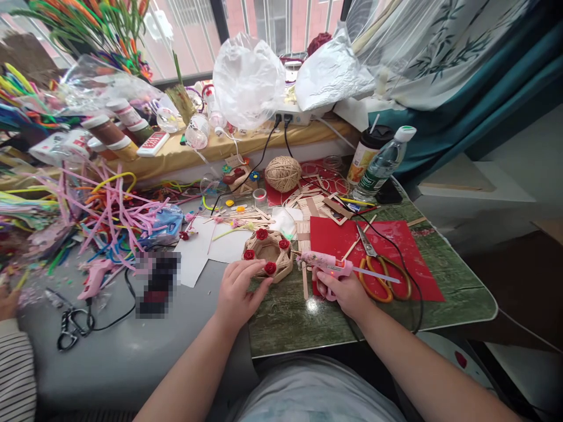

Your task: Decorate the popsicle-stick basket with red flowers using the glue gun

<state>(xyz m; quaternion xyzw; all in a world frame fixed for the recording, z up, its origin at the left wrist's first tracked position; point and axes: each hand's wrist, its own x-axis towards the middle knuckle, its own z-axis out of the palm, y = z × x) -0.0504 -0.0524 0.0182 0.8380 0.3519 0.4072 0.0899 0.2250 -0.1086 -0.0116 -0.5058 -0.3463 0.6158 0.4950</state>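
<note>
My right hand (345,290) is wrapped round the handle of a pink glue gun (325,263), a small orange light glowing on its side and a pale glue stick out of its back. Its nozzle points left, close to a wooden-stick ring (284,272) that carries several red roses (261,234). At the ring's front left, my left hand (241,293) has its fingers bent over the rim, thumb and fingertips either side of the front rose (270,268). Whether they pinch that rose or the rim is hard to make out.
Scissors with yellow handles (380,278) lie on red paper (422,272) at right. Behind stand a twine ball (282,173) and a water bottle (382,167). Pink pipe cleaners (109,205), black scissors (74,325) and another person's striped sleeve (16,369) are at left.
</note>
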